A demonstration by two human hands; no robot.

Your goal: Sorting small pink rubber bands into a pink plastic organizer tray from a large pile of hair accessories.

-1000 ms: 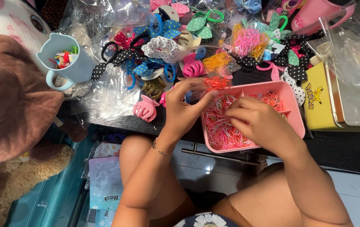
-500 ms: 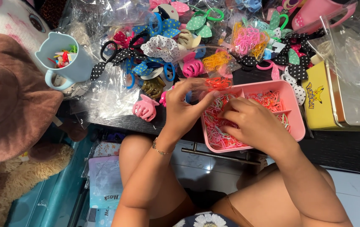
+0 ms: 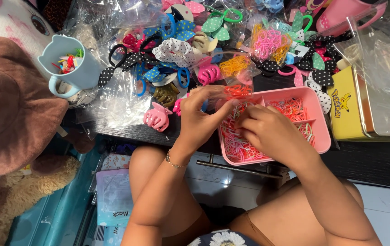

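Pink tray (image 3: 321,132) of rubber bands (image 3: 295,109) lies just right of both hands, left hand (image 3: 201,120) and right hand (image 3: 267,132) pinching bands over its near-left corner.

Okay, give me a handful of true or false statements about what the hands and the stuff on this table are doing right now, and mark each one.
1. Both hands, left hand and right hand, are at the pink tray. True.
2. The pink tray holds thin elastic bands. True.
3. The light blue cup lies tipped over. False: it stands upright with small colourful items inside.
4. The pink claw clip is held in the right hand. False: it lies on the table, left of both hands.
5. A yellow tin sits right of the tray. True.
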